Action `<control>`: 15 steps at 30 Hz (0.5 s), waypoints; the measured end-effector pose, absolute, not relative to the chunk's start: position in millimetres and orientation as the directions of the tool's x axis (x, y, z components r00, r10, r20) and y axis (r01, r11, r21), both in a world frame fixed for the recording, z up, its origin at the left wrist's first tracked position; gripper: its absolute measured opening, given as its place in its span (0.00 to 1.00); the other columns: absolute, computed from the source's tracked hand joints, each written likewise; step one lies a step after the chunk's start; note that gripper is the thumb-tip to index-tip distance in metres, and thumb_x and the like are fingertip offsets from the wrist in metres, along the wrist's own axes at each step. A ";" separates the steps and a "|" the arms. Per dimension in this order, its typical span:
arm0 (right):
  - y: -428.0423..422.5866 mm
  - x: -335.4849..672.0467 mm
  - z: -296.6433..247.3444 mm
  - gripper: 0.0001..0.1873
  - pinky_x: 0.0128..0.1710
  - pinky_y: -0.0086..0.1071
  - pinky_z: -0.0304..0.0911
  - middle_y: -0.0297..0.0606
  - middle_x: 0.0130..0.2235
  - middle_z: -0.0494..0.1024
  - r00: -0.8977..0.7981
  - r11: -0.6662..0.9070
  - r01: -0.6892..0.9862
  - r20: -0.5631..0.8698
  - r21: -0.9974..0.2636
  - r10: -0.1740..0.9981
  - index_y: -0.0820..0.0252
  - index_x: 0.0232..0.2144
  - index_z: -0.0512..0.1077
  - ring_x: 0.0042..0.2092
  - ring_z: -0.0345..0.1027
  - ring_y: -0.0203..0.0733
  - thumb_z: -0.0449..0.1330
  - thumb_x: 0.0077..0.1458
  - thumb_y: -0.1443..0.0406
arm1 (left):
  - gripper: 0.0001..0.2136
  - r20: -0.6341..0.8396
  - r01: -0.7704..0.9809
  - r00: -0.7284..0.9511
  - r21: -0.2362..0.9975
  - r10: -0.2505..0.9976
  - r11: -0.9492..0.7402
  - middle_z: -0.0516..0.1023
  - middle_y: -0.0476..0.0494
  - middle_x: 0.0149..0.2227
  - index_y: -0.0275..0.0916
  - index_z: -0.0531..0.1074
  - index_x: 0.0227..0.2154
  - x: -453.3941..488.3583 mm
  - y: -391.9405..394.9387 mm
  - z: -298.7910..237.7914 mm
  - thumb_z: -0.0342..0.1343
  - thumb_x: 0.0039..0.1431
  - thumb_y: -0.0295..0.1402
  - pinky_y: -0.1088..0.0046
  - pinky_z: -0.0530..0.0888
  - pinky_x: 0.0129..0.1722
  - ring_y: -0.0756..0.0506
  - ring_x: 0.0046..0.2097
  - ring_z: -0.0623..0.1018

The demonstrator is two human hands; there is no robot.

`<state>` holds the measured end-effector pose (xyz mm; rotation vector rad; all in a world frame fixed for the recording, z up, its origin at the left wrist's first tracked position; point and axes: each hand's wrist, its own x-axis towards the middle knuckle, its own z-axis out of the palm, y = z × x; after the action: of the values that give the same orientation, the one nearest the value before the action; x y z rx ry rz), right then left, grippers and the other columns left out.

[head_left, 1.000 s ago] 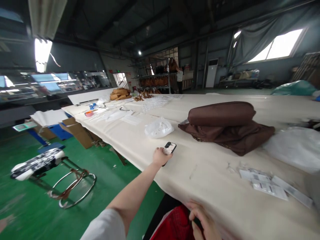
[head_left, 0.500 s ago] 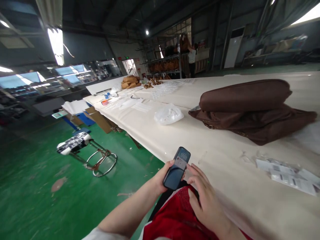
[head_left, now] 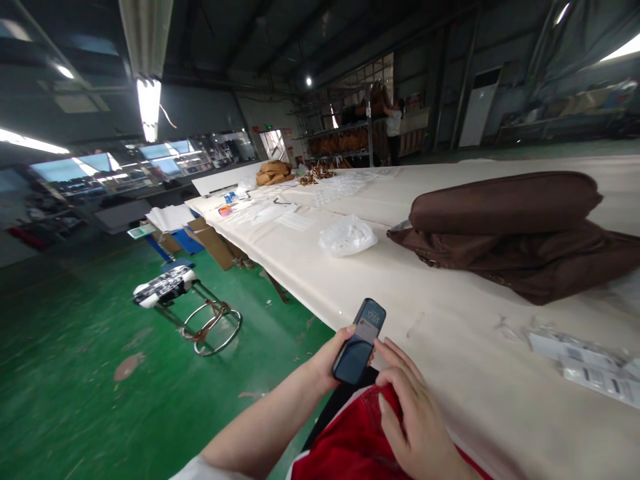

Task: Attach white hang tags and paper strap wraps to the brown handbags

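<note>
My left hand is wrapped round a dark phone with a lit screen, held just off the near edge of a long cream-covered table. My right hand hovers beside the phone with its fingers spread, fingertips close to the phone's right edge, over a red garment at my waist. Beyond the hands, a stack of folded brown fabric lies on the table.
A crumpled white plastic bag lies mid-table and labelled packets at the right. A stool with a metal ring base stands on the green floor, cardboard boxes by the table. A person stands at far shelves.
A second ago my left hand reached out to the phone on the table; it has since brought the phone back to my waist, screen lit, and my right hand has come up beside it.
</note>
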<state>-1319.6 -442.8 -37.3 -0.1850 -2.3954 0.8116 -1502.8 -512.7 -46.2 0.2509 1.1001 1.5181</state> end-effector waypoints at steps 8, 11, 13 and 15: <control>-413.6 -1290.5 -70.5 0.11 0.52 0.49 0.64 0.41 0.63 0.59 -0.697 0.863 0.122 0.576 -0.491 0.426 0.54 0.37 0.63 0.63 0.51 0.53 0.52 0.50 0.72 | 0.24 0.083 0.624 -0.724 0.502 0.685 0.599 0.74 0.36 0.43 0.36 0.73 0.40 -1583.1 -417.7 -48.7 0.65 0.41 0.45 0.66 0.66 0.49 0.37 0.46 0.73; -397.5 -1275.9 -88.9 0.11 0.51 0.44 0.66 0.39 0.60 0.63 -0.654 0.877 0.210 0.604 -0.433 0.455 0.55 0.32 0.65 0.61 0.56 0.52 0.53 0.45 0.74 | 0.26 0.073 0.619 -0.759 0.388 0.647 0.683 0.72 0.30 0.46 0.34 0.71 0.42 -1599.3 -379.4 -36.7 0.65 0.40 0.43 0.59 0.64 0.53 0.32 0.51 0.70; -389.7 -1265.3 -95.5 0.11 0.51 0.43 0.66 0.39 0.59 0.65 -0.615 0.855 0.275 0.603 -0.440 0.508 0.55 0.30 0.66 0.61 0.57 0.51 0.52 0.44 0.74 | 0.31 0.126 0.661 -0.731 0.374 0.671 0.650 0.70 0.28 0.48 0.32 0.69 0.46 -1594.0 -362.3 -14.4 0.67 0.39 0.43 0.55 0.60 0.56 0.29 0.55 0.67; -388.2 -1254.3 -93.7 0.11 0.51 0.44 0.65 0.41 0.59 0.65 -0.579 0.817 0.320 0.584 -0.479 0.569 0.55 0.31 0.66 0.61 0.56 0.51 0.52 0.46 0.74 | 0.38 0.320 0.800 -0.591 0.351 0.740 0.487 0.67 0.28 0.53 0.32 0.63 0.53 -1573.2 -355.3 18.8 0.67 0.40 0.45 0.54 0.55 0.60 0.31 0.59 0.63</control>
<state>-1254.3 -388.2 -93.7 -0.6494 -2.2285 0.4155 -1573.2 -355.3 18.8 1.4660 2.8159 0.7748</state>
